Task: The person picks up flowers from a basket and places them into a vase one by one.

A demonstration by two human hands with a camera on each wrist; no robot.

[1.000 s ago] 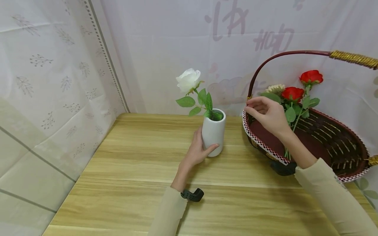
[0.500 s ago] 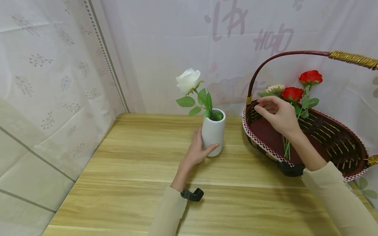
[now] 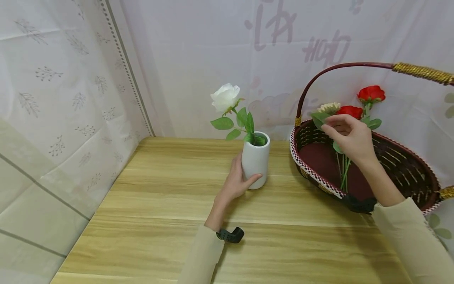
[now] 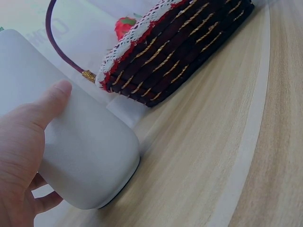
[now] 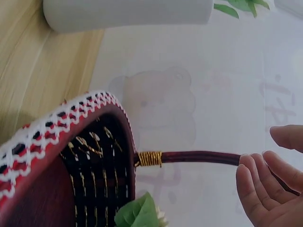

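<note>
Vase (image 3: 255, 163) first, since that's what the left hand (image 3: 235, 179) is on: it's white, upright on the wooden table (image 3: 152, 205), and the hand is wrapped round its lower part, thumb across the near side and fingers round the other side, so a proper grip. The left wrist view shows the thumb lying flat along the wall and a couple of fingertips poking out underneath. A white rose (image 3: 226, 98) stands in the vase, leaning left in the head view, with green leaves around the mouth.

Right hand (image 3: 354, 138) is up over the woven basket (image 4: 175, 56), fingers loosely bent and the thumb sitting apart from them, with a gap you can see in the right wrist view. In the head view its fingertips overlap a leaf (image 3: 318, 119), but the right wrist view has the leaf well apart from the hand.

Basket is on the right side of the table, with lacy red and white trim and a tall dark handle wrapped in gold cord (image 3: 422, 73). Two red roses (image 3: 370, 93) and a cream flower (image 3: 329, 107) lean at its far side, stems running down inside. Pale printed curtain (image 3: 198, 59) behind it all
</note>
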